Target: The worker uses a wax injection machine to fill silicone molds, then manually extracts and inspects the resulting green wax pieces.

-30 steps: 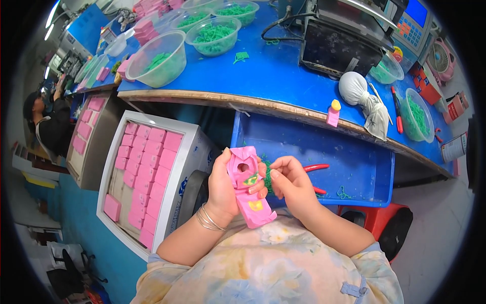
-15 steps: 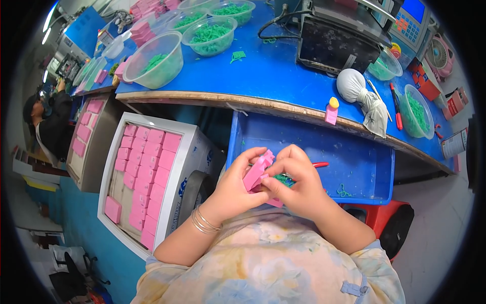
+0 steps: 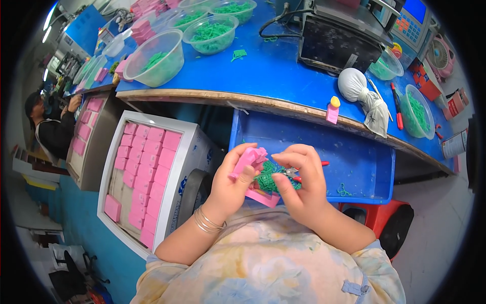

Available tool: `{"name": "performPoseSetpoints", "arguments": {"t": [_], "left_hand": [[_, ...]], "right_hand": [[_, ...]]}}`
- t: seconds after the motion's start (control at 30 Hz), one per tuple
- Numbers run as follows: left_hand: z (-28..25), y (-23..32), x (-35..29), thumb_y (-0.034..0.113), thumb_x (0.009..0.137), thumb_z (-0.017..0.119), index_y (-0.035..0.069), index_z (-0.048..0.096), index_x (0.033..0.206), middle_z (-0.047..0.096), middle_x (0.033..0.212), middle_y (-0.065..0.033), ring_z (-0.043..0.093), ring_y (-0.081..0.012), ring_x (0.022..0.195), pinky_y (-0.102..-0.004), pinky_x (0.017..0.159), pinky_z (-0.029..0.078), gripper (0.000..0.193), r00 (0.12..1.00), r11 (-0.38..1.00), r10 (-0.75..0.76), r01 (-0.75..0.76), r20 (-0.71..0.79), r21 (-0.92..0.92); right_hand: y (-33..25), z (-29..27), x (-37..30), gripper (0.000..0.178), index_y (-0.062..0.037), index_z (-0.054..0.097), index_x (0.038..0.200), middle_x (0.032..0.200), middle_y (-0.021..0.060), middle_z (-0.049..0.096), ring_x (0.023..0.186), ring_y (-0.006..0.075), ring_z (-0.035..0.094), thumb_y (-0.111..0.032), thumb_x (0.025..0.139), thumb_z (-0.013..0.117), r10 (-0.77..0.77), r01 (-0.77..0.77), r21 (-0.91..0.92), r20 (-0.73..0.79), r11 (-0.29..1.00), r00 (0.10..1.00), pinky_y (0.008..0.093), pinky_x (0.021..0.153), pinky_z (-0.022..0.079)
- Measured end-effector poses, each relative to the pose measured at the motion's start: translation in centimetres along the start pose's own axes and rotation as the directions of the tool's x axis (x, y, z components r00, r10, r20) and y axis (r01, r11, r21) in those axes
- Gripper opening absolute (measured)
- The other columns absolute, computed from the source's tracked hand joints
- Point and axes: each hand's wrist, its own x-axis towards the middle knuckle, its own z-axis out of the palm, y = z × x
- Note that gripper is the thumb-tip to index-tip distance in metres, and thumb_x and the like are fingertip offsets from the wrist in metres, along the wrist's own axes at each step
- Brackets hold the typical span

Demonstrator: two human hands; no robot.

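My left hand (image 3: 227, 187) grips a small pink moulded piece (image 3: 250, 161) with a knobbly far end, held between thumb and fingers. Just to the right, my right hand (image 3: 309, 190) has its thumb and curved fingers apart, and nothing shows between them. Below and between the hands lies a tangle of green stringy bits (image 3: 269, 178). Beside the right fingertips are red-handled pliers (image 3: 292, 173), partly hidden by the hand. A pink block (image 3: 265, 199) lies nearest my body, partly covered by my left hand. Under all this is a blue tray (image 3: 362, 175).
A white-framed box of pink blocks (image 3: 164, 176) stands at left. On the blue bench (image 3: 273, 68) are bowls of green bits (image 3: 210, 35), a dark machine (image 3: 336, 45), a cloth-wrapped bundle (image 3: 354, 88) and a red marker (image 3: 397, 109). Another person (image 3: 53, 126) works far left.
My right hand has drawn away from the pink piece, its fingers parting. My left hand has turned the piece and moved slightly left. The green bits and pliers now show more.
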Motion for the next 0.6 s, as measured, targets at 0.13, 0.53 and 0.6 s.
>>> {"name": "performPoseSetpoints", "arguments": {"t": [0.13,0.53,0.6], "left_hand": [[-0.1,0.1,-0.1,0.047,0.094,0.032,0.002,0.038,0.126,0.055,0.106,-0.0095,0.055,-0.0105,0.081,-0.024,0.067,0.048,0.056,0.995,0.988,-0.095,0.097,0.017,-0.12],[0.3,0.1,-0.2,0.044,0.095,0.032,0.003,0.033,0.13,0.054,0.104,-0.0065,0.052,-0.0092,0.089,-0.0231,0.077,0.044,0.054,0.995,0.998,-0.067,0.067,0.067,0.013],[0.3,0.1,-0.3,0.044,0.095,0.032,0.003,0.033,0.13,0.054,0.103,-0.006,0.052,-0.0089,0.089,-0.0228,0.076,0.044,0.054,0.996,0.998,-0.06,0.059,0.064,0.024]], "right_hand": [[0.2,-0.4,0.8,0.025,-0.0022,0.059,0.094,0.09,0.0128,0.054,0.082,0.0285,0.054,-0.003,0.07,0.066,-0.021,0.026,-0.042,0.124,0.999,0.992,0.0356,0.071,0.045],[1.2,0.2,0.3,0.014,-0.0035,0.058,0.079,0.08,0.0094,0.055,0.07,0.0276,0.057,-0.003,0.067,0.065,-0.102,0.127,-0.056,0.322,0.99,0.941,0.0369,0.059,0.046],[1.4,0.3,0.2,0.013,-0.0034,0.058,0.077,0.079,0.0094,0.055,0.07,0.0274,0.057,-0.003,0.067,0.065,-0.101,0.128,-0.063,0.323,0.99,0.941,0.0366,0.058,0.046]]}}
